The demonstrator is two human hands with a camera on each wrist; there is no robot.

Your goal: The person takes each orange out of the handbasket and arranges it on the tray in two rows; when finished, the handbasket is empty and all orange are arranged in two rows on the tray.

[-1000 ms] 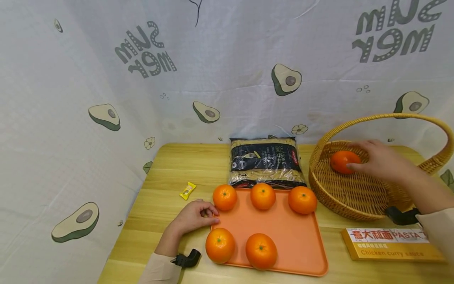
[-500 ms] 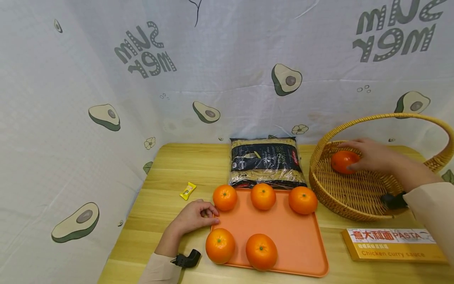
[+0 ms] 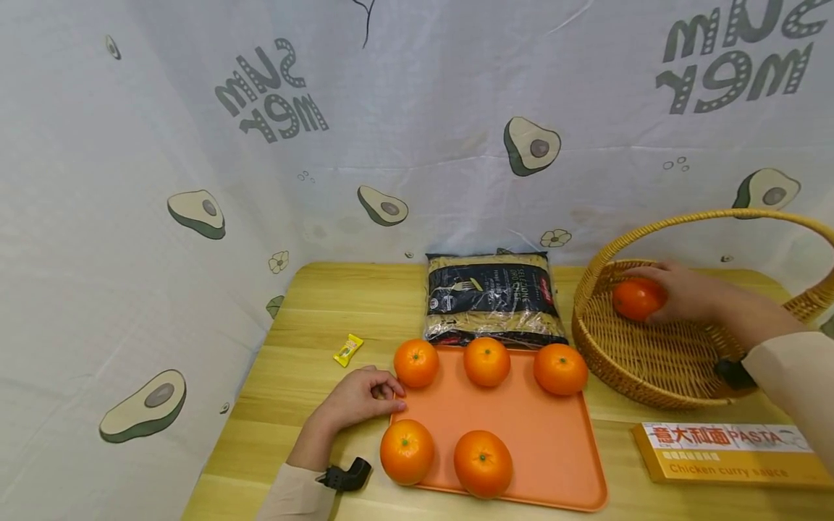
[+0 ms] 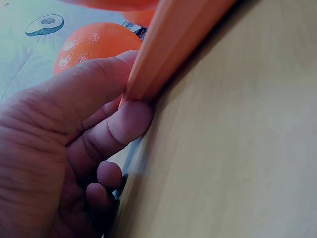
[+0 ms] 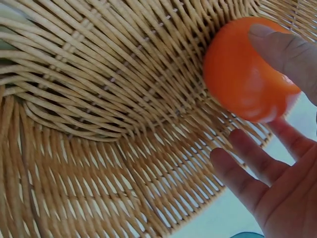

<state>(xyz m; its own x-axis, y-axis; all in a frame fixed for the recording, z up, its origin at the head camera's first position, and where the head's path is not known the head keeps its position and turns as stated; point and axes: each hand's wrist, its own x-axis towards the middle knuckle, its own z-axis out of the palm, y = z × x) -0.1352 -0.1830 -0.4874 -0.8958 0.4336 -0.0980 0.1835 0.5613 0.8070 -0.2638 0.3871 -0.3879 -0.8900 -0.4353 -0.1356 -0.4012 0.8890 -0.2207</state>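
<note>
My right hand [image 3: 694, 293] is inside the wicker basket [image 3: 645, 365], around a smooth, round red-orange fruit [image 3: 637, 299]. In the right wrist view the thumb lies on the fruit [image 5: 242, 74] and a finger touches its underside; two other fingers stand apart from it. At the left edge of the orange tray [image 3: 534, 441], my left hand [image 3: 360, 398] pinches the rim, its fingertips [image 4: 131, 119] against the tray's edge in the left wrist view. Several oranges [image 3: 487, 362] sit around the tray, three along the back and two along the front.
Behind the tray lies a bag of pasta [image 3: 491, 297]. A yellow pasta box [image 3: 723, 456] lies in front of the basket, whose tall handle [image 3: 717, 214] arches over the right forearm. A small yellow packet [image 3: 348, 349] is on the wooden table [image 3: 306, 311], left of the tray.
The right hand has come lower and closer around the red-orange fruit in the basket, its forearm shifting too. The left hand has stayed at the tray. The head view has shifted slightly.
</note>
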